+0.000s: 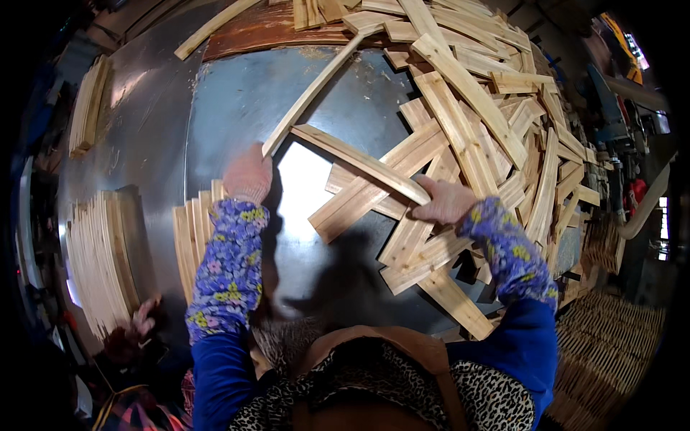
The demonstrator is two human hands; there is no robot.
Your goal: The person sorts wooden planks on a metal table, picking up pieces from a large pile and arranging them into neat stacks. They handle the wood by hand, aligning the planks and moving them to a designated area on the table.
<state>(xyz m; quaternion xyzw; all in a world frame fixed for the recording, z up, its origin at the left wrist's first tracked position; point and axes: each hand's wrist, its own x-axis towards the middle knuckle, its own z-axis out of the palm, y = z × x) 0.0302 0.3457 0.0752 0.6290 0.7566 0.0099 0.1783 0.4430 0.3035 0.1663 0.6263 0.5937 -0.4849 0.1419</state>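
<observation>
My left hand (pixel 248 174), in a pale glove and slightly blurred, is closed at the near end of a narrow wooden slat (pixel 316 90). That slat slants away to the pile at the back. In my right hand (pixel 445 201) is the near end of a second wooden slat (pixel 359 161), gripped between thumb and fingers. Its other end reaches left, close to the first slat. Below and beyond my right hand lies a jumbled pile of wooden slats (pixel 467 136). A row of slats (pixel 192 233) stands beside my left forearm, partly hidden by it.
The metal tabletop (pixel 244 93) carries a larger stack of slats (pixel 100 258) at left and a smaller one (pixel 90 108) farther back. Another person's hand (pixel 146 316) is by the larger stack. A reddish-brown board (pixel 277 32) lies at the back. Stacked wood pieces (pixel 604 345) stand lower right.
</observation>
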